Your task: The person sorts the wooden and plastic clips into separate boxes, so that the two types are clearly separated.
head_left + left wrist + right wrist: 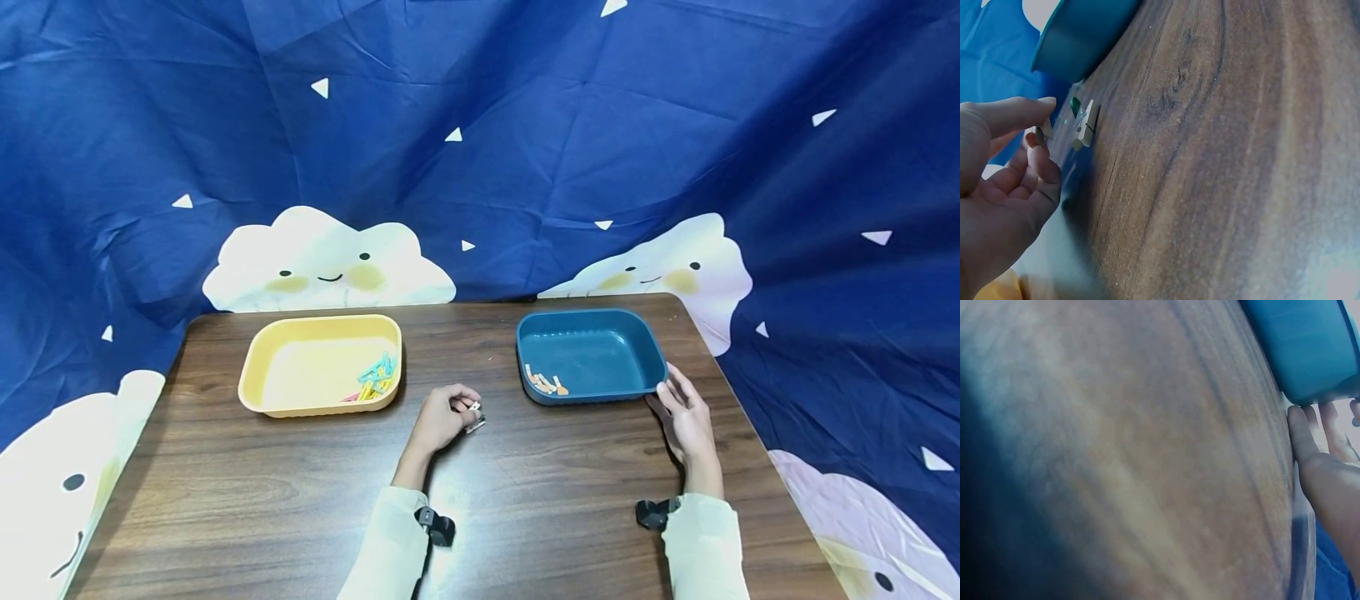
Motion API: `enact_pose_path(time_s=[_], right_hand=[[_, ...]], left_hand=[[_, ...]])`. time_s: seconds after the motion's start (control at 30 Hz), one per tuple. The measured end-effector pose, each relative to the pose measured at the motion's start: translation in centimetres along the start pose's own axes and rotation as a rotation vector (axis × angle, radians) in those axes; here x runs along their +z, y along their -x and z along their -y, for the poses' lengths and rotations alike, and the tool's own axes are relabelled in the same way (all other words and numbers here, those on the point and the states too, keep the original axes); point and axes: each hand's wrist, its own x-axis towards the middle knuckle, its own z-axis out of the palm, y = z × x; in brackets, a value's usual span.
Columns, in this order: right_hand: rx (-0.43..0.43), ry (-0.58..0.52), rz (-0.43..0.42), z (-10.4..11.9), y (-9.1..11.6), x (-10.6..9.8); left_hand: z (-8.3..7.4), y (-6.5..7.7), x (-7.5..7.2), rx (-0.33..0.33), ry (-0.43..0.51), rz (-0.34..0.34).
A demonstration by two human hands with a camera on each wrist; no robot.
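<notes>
My left hand [459,408] rests on the wooden table [300,500] between the two trays, fingers loosely curled. A small white clip [476,424] lies just off its fingertips. In the left wrist view the clip [1085,125] sits on the wood a short gap from my thumb and forefinger [1040,150]. My right hand [675,402] lies with straight fingers against the near right corner of the blue tray [592,398]. That tray holds a few orange and white clips [546,384]. The yellow tray [315,410] holds several coloured clips [375,382].
A blue cloth with white clouds [480,167] hangs behind and around the table. The table's right edge [757,450] runs close by my right hand. In the right wrist view the blue tray [1310,350] sits just above my fingers [1302,428].
</notes>
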Motion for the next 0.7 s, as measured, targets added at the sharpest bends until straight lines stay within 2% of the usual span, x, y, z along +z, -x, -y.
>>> enact_pose_path(time_s=[0.23,0.57,0.7], right_hand=[[0.012,0.001,-0.008,-0.1,-0.1,-0.1],[-0.033,-0.018,0.006,-0.3,-0.1,-0.2],[-0.024,-0.02,0.004,-0.3,0.0,-0.2]], left_hand=[[-0.2,0.1,0.0,-0.009,0.022,-0.011],[-0.9,0.0,-0.1,-0.016,0.029,-0.019],[-1.0,-0.1,0.1,-0.02,0.043,-0.028]])
